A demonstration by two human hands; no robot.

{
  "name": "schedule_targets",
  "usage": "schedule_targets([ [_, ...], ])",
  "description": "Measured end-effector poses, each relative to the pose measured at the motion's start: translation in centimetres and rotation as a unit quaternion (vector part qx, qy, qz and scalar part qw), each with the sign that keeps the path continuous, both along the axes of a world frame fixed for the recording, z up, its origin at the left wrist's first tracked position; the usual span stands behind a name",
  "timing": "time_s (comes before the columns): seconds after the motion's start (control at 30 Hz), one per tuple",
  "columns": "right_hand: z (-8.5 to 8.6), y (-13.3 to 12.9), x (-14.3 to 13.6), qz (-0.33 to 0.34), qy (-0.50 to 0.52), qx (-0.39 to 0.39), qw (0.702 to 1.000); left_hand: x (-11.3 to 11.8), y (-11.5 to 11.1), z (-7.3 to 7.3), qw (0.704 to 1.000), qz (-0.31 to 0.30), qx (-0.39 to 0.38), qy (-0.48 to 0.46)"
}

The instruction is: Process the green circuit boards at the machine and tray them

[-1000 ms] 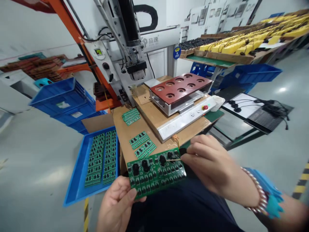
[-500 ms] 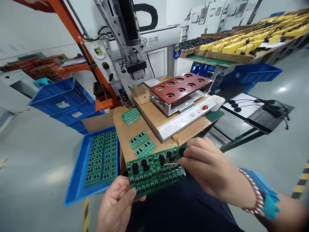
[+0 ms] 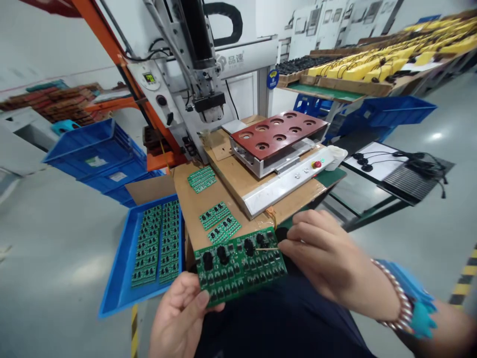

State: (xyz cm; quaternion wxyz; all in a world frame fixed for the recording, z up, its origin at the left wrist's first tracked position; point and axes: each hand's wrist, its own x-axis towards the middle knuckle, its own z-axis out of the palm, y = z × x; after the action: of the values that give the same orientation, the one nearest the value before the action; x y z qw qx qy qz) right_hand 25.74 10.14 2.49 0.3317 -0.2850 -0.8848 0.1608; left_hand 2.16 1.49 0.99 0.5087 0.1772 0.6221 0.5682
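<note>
The left hand [image 3: 186,308] holds a green circuit board [image 3: 240,266] while the right hand [image 3: 324,253] pinches a thin stick [image 3: 267,249] over it.

Beyond the left edge of the worktop [image 3: 189,209] stand stacked blue crates [image 3: 72,155] (the upper one bears a pale label). Toward its far edge is a red-brown plate [image 3: 271,133] with round holes; past the right edge, black cables [image 3: 417,163] lie on a stand [image 3: 403,188].

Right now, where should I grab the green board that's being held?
Probably pinch the green board by its long lower edge, from the near side: it's flat and thin, black lumps dot its face, and the left hand grips the left end.
</note>
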Motion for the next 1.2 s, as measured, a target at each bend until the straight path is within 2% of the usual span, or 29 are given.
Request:
schedule_targets([
  [0.57, 0.17, -0.18, 0.06, 0.016, -0.017, -0.022, 0.999, -0.1, 0.04, -0.01, 1.0, -0.013, 0.009, 0.007],
  [0.8, -0.06, -0.07, 0.16, -0.003, 0.002, -0.003, 1.0, -0.3, -0.07, -0.31, 1.0, -0.016, 0.002, 0.008],
  [1.2, 0.24, -0.18, 0.12, 0.013, -0.015, -0.005, 1.0, 0.08, 0.04, 0.14, 1.0, -0.01, 0.011, 0.016],
])
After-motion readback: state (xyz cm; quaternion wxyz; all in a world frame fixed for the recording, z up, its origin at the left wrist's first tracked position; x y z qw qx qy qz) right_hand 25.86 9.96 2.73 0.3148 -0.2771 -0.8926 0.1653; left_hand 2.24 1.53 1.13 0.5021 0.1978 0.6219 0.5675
